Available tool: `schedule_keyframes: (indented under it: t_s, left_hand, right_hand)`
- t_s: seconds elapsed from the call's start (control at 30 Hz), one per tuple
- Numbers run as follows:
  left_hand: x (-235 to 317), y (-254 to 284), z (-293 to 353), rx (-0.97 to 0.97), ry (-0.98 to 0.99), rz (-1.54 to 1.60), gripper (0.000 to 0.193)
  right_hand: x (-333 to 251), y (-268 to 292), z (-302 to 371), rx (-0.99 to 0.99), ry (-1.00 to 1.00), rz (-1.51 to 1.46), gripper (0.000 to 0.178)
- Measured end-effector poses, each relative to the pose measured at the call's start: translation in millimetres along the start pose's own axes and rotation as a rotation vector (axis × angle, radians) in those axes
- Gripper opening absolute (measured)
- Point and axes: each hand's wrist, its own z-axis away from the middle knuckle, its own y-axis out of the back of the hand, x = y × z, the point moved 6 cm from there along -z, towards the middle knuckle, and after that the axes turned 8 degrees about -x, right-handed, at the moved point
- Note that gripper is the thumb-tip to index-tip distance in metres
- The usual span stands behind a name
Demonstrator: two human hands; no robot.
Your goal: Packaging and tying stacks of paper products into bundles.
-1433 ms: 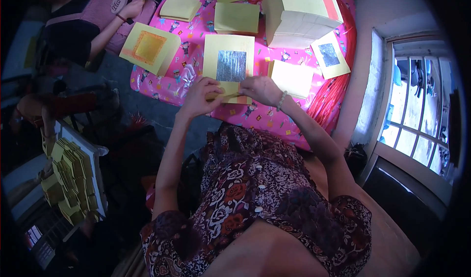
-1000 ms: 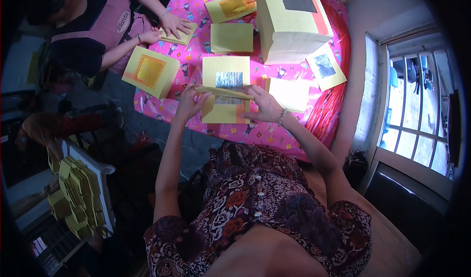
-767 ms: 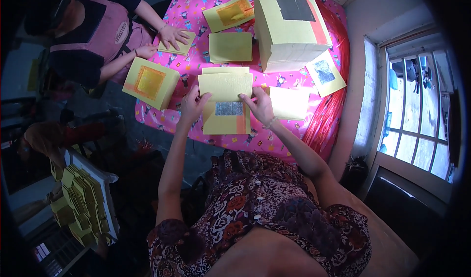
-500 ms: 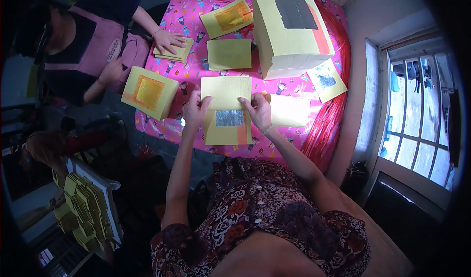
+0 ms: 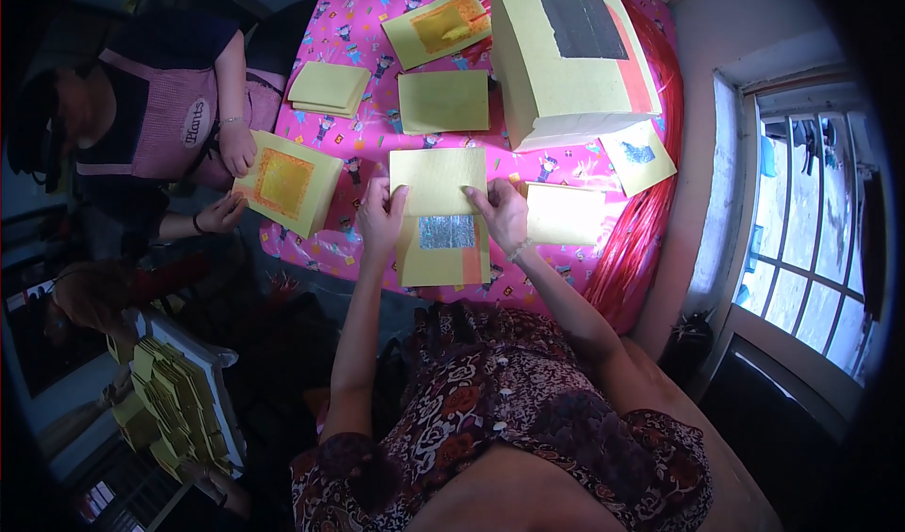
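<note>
I hold a yellow paper sheet (image 5: 438,176) with both hands over the pink patterned tablecloth (image 5: 372,136). My left hand (image 5: 380,219) grips its left edge and my right hand (image 5: 500,213) grips its right edge. Under it lies another yellow sheet with a silver foil square (image 5: 446,233) and an orange strip along its right side. A plain pale yellow sheet (image 5: 564,213) lies just right of my right hand.
A tall stack of large yellow sheets with a dark square (image 5: 566,47) stands at the back right. More yellow sheets (image 5: 443,100) and a small stack (image 5: 328,87) lie further back. A person on the left (image 5: 179,108) holds a gold-centred sheet (image 5: 287,183). A window (image 5: 801,212) is at right.
The view has tilted down, so the table sits lower. My hands drew the sheets toward me and shifted the top yellow sheet up, uncovering the foil square. The person at left took up a gold-centred sheet.
</note>
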Motion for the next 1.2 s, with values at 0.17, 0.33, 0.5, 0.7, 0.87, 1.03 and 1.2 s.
schedule_keyframes:
  t_s: [0.17,0.33,0.5,0.7,0.87,1.03,1.2]
  left_hand:
    - [9.8,-0.2,6.5,0.055,-0.044,-0.043,0.022]
    - [17.1,0.6,12.6,0.068,-0.036,-0.062,0.023]
    - [25.5,0.8,8.9,0.079,-0.039,-0.083,0.024]
    - [20.5,-3.2,9.9,0.055,0.035,-0.050,0.026]
    - [29.9,-9.7,-4.1,0.071,0.015,-0.021,0.031]
    - [39.8,-13.4,0.9,0.051,0.058,-0.130,0.029]
    - [40.3,-16.6,11.6,0.050,0.015,-0.204,0.020]
  right_hand:
    - [4.5,2.4,2.2,-0.011,-0.001,0.037,0.041]
    - [0.1,7.2,7.0,-0.016,-0.003,0.049,0.042]
    - [-0.2,9.8,1.4,-0.024,-0.017,0.075,0.043]
    - [-6.5,9.4,5.4,-0.017,0.007,0.150,0.043]
    - [-4.5,15.6,-9.2,0.020,0.040,0.198,0.042]
    - [-4.7,14.4,-2.7,0.088,0.092,0.323,0.038]
    - [-8.2,15.2,9.3,0.130,0.151,0.281,0.036]
